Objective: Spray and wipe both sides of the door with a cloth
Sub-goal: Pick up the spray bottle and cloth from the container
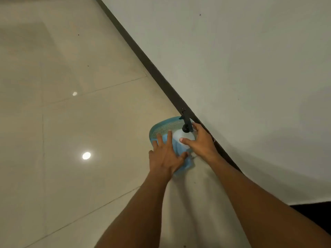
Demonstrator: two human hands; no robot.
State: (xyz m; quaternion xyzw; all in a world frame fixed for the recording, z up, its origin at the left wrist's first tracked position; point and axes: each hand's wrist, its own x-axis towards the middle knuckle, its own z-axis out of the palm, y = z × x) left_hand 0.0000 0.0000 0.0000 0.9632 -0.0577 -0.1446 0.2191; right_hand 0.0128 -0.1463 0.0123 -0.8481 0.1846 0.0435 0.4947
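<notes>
We are at the very start, gathering our tools. Both sit in a teal basket on the floor, tight against the dark skirting below the pale wall. Our right hand wraps the white spray bottle, thumb on its near side and fingers round the far side below the black trigger. Our left hand lies with fingers spread and straight on the blue cloth, not yet gripping it. We cannot pick out the door in this view. Next, we judge, the left hand must gather the cloth, then both lift clear of the basket rim.
</notes>
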